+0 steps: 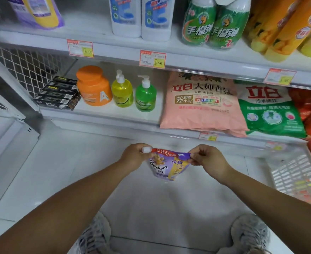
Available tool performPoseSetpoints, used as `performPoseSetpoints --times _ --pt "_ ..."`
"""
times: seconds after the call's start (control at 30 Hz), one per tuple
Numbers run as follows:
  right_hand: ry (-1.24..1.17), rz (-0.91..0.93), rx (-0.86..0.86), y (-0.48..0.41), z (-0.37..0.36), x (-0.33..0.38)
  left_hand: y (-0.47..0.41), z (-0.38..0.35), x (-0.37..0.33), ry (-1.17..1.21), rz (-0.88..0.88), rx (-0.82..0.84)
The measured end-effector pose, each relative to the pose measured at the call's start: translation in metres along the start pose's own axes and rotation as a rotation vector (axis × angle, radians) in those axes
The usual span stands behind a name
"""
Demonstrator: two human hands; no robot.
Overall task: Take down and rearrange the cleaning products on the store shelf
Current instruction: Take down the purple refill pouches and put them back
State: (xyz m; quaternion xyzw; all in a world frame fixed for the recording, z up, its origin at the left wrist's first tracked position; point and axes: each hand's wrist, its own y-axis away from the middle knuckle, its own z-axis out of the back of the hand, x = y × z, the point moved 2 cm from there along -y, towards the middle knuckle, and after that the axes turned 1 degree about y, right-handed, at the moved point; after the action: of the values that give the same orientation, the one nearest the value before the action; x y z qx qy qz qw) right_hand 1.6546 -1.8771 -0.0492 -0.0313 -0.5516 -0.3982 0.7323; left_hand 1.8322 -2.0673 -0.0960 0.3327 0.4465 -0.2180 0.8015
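Note:
A small purple and yellow softener pouch (166,166) with a white cap hangs in the air below the lower shelf (114,114). My left hand (135,155) pinches its top left corner by the cap. My right hand (208,158) pinches its top right corner. The pouch's lower part dangles free over the floor. On the lower shelf stand an orange jar (94,87), a yellow pump bottle (122,92) and a green pump bottle (145,96).
Black boxes (59,94) lie at the shelf's left end. A pink detergent bag (200,105) and a green and white bag (270,110) fill its right. The upper shelf holds white bottles (142,17), green bottles (213,24) and orange packs (286,28). A white basket (295,176) sits at right.

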Motion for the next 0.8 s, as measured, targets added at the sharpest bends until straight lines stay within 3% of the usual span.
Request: performPoseSetpoints --times 0.17,0.37,0.5,0.8 --pt "0.022 -0.035 -0.036 -0.002 -0.003 -0.016 0.002 -0.002 -0.017 -0.162 -0.04 0.077" --pt "0.285 -0.028 0.142 0.006 0.006 0.008 0.03 0.049 -0.071 -0.494 -0.124 0.11" --pt "0.423 0.117 0.122 0.018 0.01 0.044 0.058 0.105 -0.108 -0.586 -0.17 -0.045" --pt "0.318 0.553 0.091 0.037 -0.018 0.193 0.085 0.203 -0.167 -0.549 -0.263 -0.396"
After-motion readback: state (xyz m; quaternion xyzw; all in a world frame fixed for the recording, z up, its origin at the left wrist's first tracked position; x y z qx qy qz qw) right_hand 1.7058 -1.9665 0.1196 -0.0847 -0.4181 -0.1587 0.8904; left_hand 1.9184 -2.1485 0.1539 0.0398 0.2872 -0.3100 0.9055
